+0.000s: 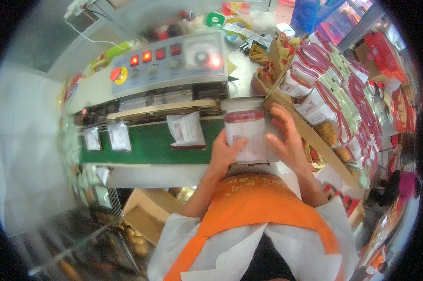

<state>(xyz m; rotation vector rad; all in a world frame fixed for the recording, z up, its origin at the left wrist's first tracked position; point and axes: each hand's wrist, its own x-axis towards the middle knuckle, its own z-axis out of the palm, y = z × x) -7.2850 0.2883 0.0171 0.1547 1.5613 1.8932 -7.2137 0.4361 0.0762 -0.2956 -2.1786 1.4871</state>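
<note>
Fingers of the left hand (223, 152) are gripping one red-banded packet (245, 136) by its left side, the thumb lying across its front; those of the right hand (290, 140) are spreading apart at its right side, and I cannot tell whether they are touching it. In the head view, the packet is being held just past the right end of the green belt (148, 156).

I am counting three white packets (186, 130) on that belt: two lying near its left end, one nearer its right. Behind its rear edge, a control panel (167, 70) is carrying four square red buttons (147, 56) and one round red knob (115, 74). One cardboard box (314, 143) at the right is brimming with packs too crowded for counting; another carton (150, 210) is sitting below the belt's front edge. A pale wall (24, 126) is rising at the left, above a metal rack (78, 241).
</note>
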